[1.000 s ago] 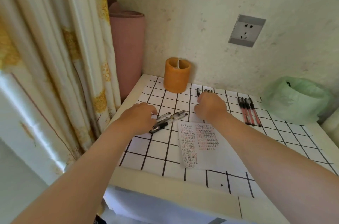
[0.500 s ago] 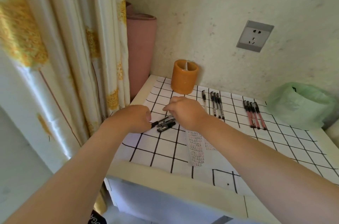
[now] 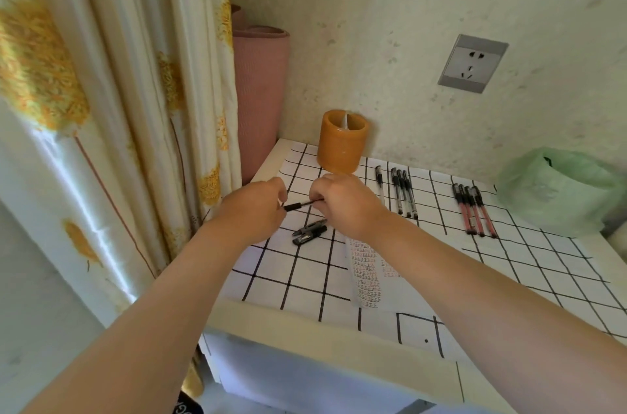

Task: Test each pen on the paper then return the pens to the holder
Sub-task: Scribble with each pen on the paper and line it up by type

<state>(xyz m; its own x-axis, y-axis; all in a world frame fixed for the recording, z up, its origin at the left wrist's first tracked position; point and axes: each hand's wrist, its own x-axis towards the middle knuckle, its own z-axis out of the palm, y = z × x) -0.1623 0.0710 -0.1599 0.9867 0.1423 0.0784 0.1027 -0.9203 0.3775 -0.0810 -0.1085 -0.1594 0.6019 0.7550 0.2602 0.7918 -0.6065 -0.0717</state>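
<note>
Both hands hold one black pen (image 3: 301,205) level above the table's left part. My left hand (image 3: 255,210) pinches its capped end and my right hand (image 3: 342,206) grips the barrel. Beneath it two more black pens (image 3: 309,232) lie on the checked cloth. The written-on paper (image 3: 368,272) lies under my right forearm. An orange holder (image 3: 342,141) stands upright at the back by the wall. To its right lie several black pens (image 3: 402,191) in a row, and further right several red pens (image 3: 474,210).
The table (image 3: 295,328) has its front edge close to me and a curtain (image 3: 101,91) hanging along its left side. A pink rolled mat (image 3: 261,91) leans in the back left corner. A green plastic bag (image 3: 556,191) sits at the right. A wall socket (image 3: 472,64) is above.
My right hand crossed from the back row to the left pile. One black pen was lifted off that pile and both hands hold it now. The view shifted left.
</note>
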